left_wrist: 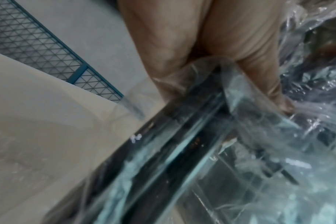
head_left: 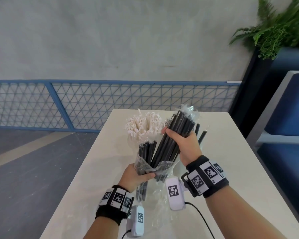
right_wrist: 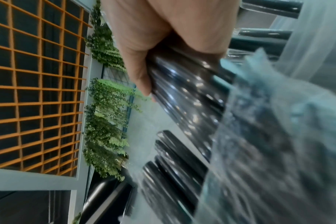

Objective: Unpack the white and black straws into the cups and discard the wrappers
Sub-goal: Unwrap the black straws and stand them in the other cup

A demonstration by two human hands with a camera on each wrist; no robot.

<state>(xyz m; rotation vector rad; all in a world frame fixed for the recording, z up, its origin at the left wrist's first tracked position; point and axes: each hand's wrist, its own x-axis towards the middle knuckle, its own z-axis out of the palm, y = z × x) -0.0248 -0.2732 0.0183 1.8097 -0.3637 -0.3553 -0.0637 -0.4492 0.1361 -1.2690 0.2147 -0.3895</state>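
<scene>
Grey concrete wall and blue mesh railing back a pale counter (head_left: 231, 169). From the head view, the right hand (head_left: 183, 144) is wrapped round a bundle of black straws (head_left: 173, 140), probably to draw it up out of the clear plastic wrapper (head_left: 145, 165), which the left hand (head_left: 136, 175) grips just below. White straws (head_left: 141, 126) stand beyond both hands, their cup barely discernible.

Left wrist view adds the thumb (left_wrist: 265, 84) pressing crinkled film against dark straws.

Right wrist view alone shows curled fingers (right_wrist: 140, 75) on bare, glossy straws, wrapper bunched beneath.
</scene>
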